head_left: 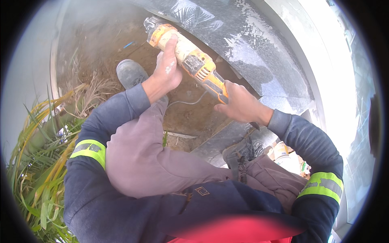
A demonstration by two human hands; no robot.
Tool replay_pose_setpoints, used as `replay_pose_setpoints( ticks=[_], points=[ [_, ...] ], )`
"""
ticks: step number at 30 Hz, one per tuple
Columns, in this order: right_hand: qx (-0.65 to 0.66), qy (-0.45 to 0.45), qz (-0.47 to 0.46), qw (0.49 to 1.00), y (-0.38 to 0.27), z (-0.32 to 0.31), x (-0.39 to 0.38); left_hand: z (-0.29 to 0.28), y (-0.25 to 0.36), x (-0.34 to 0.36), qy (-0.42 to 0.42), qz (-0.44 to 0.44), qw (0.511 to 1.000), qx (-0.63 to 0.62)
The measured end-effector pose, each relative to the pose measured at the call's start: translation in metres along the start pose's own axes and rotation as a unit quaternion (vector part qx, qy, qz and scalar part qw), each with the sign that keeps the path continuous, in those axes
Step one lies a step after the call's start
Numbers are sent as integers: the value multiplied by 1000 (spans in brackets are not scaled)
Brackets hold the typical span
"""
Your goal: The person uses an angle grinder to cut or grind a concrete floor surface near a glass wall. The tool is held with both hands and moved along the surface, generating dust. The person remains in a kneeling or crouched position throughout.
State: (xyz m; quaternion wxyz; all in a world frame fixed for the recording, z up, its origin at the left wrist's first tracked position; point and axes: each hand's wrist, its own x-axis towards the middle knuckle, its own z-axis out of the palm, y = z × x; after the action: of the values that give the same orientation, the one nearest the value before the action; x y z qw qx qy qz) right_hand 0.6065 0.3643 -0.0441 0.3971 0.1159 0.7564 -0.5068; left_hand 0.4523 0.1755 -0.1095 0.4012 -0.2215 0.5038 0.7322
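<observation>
A dusty yellow angle grinder (195, 60) slants across the upper middle, its head up and to the left. My left hand (168, 69) is closed round its front body, the thumb lying along the top. My right hand (242, 102) grips the rear handle. The grinder's disc (161, 14) lies against or very near the lower edge of a dark grey stone slab (227, 38); I cannot tell whether they touch. Pale dust lies in patches on the slab, and white marks show on my left hand.
Brown soil (188, 117) lies below, with a thin cable (190, 103) across it. My shoes (131, 73) are planted on both sides. Long-leaved plants (44, 162) crowd the left. By my right knee stands a small whitish container (280, 150). Dust haze hangs at upper left.
</observation>
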Motion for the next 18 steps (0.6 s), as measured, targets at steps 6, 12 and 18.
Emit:
replay_pose_setpoints(
  ticks=[6, 12, 18],
  points=[
    [-9, 16, -20, 1000, 4, 0, 22, -11, 5, 24, 2, -4, 1000, 18],
    [-24, 35, -33, 999, -3, 0, 39, -18, 15, 36, -4, -10, 1000, -24],
    [-18, -33, 19, 999, -8, -10, 10, -7, 4, 12, -4, -10, 1000, -23]
  ],
)
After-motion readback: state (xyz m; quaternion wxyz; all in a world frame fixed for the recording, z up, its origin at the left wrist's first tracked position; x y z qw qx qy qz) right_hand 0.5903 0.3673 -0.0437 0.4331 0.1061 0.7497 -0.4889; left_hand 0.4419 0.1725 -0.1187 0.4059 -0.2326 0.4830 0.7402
